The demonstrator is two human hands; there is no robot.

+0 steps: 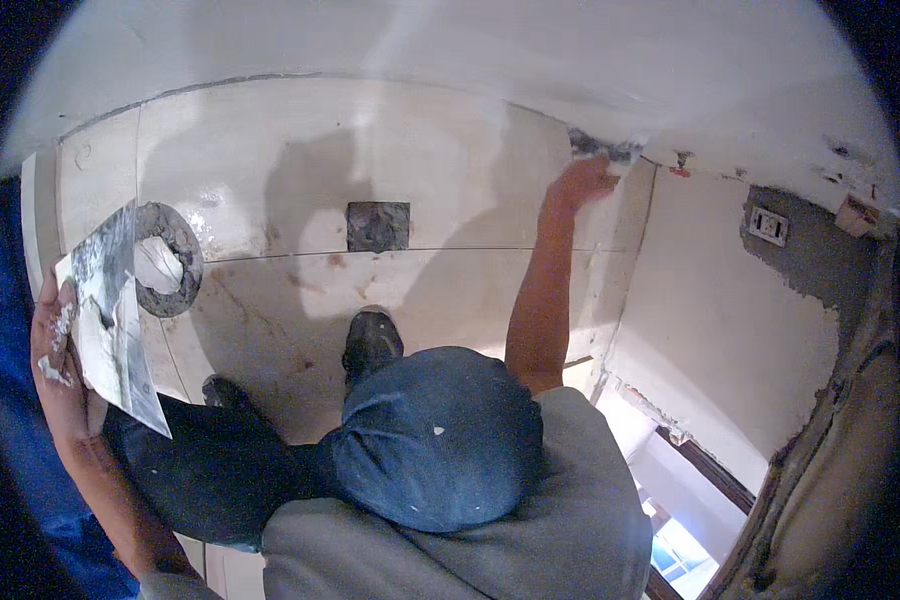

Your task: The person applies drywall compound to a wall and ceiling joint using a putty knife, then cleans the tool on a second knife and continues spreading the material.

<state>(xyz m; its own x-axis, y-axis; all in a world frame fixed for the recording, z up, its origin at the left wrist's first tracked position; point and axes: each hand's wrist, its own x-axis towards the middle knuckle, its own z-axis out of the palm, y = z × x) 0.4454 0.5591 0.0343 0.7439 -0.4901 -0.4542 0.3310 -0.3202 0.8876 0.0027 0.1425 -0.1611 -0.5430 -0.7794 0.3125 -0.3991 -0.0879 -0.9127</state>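
My left hand (pixel 62 345) grips a wide, flat plastering trowel (pixel 108 310), tilted up at the left. White plaster is smeared on its shiny blade, and more sticks to my fingers. My right arm stretches to the far right corner, where my right hand (pixel 585 183) is closed close to the base of the white wall (pixel 450 45). Beside its fingers lies a dark, rough patch (pixel 610 147) with white smears. What those fingers hold, if anything, is too small to make out.
Large pale tiles (pixel 270 280) carry brown stains and my dark shoe (pixel 372 343). A round opening (pixel 158 262) stuffed with white material and a dark square recess (pixel 378 226) interrupt them. The right wall has a white socket (pixel 768 226) amid grey mortar. A doorway (pixel 670 490) lies lower right.
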